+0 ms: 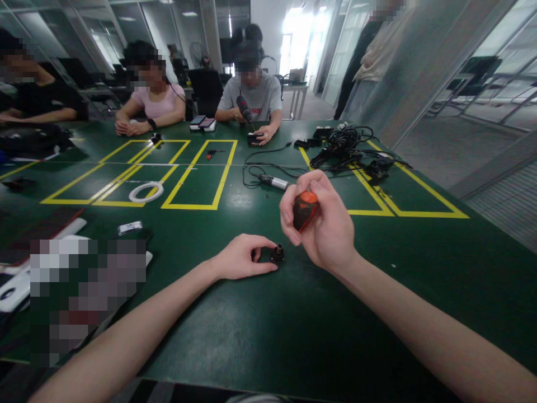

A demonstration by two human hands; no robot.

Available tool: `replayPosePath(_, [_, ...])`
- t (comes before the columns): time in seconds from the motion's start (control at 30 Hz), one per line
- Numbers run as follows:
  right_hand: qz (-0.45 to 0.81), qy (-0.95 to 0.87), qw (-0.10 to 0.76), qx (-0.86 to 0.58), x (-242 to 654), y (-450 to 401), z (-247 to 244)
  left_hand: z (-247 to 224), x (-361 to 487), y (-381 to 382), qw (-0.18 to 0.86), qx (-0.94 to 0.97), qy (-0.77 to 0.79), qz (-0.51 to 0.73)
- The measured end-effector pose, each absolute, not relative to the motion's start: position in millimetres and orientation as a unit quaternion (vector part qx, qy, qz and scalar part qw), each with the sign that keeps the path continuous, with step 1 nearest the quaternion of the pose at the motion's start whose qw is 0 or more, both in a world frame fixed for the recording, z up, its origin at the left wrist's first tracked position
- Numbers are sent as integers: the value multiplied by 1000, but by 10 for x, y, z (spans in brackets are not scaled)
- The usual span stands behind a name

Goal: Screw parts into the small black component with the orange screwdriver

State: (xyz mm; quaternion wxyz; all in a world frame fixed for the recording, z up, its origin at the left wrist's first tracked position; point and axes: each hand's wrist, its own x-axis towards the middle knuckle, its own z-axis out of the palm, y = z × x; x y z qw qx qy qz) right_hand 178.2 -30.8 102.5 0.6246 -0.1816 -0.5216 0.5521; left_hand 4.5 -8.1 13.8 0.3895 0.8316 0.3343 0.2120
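Observation:
My left hand [245, 256] rests on the green table and pinches a small round black part [277, 254] between thumb and forefinger. A short metallic cylinder stands up from the middle of that part. In my right hand [329, 224] is a screwdriver with a black and orange handle [305, 210], the fingers wrapped around it. Its thin shaft points down and left toward the black part; whether the tip touches it I cannot tell.
Beyond my hands lie a silver and black corded tool [274, 182] and a heap of black cables [344, 145]. A white tape roll [146, 192] sits left, on yellow-marked table [188, 207]. Across the table, a co-worker [251, 101] holds a power driver [244, 109] over a black part.

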Motion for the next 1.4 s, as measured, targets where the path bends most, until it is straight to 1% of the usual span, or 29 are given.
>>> replayPosePath(0.23, [572, -484, 639, -174, 1774, -296, 1030, 145, 49, -86, 394, 828, 343, 203])
replayPosePath(0.6, [606, -479, 615, -157, 1827, -282, 1029, 132, 45, -83, 391, 830, 342, 203])
replayPosePath(0.73, [593, -484, 624, -153, 1831, -308, 1028, 141, 47, -81, 395, 829, 344, 199])
replayPosePath(0.97, [561, -537, 614, -142, 1789, -319, 1000, 135, 46, -75, 389, 830, 345, 201])
replayPosePath(1.4, [590, -502, 615, -145, 1800, -350, 990, 97, 46, -73, 387, 836, 332, 201])
